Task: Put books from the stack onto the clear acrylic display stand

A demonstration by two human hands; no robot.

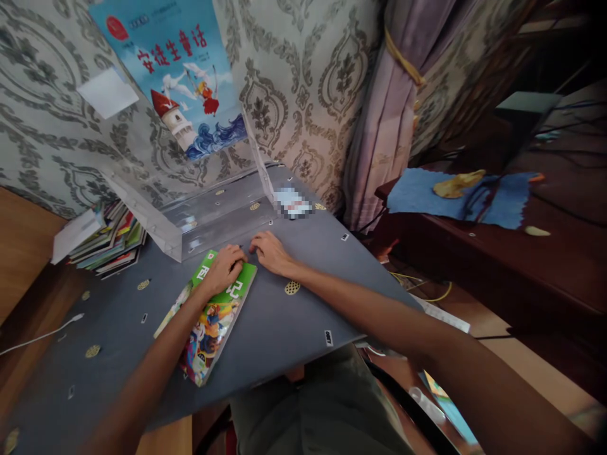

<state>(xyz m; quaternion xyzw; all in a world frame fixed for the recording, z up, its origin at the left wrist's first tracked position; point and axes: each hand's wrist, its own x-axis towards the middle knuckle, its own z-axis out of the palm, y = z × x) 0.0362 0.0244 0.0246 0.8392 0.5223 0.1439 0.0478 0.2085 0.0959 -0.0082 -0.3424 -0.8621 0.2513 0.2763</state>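
A book with a green top and a colourful cartoon picture on its cover lies at a slant on the grey tabletop. My left hand rests on the book's upper part, fingers bent loosely over the cover and covering part of its title. Just right of the book's top edge, my right hand sits low over the table, its fingers slightly curled and apart, with nothing visible in them. A pale printed edge shows from under the book's left side.
Behind the hands stands a clear plastic rack, with a blue illustrated poster above it. A stack of books is at the left, near a white cable. A blurred-out card lies by the rack. Blue cloth covers the right-hand furniture.
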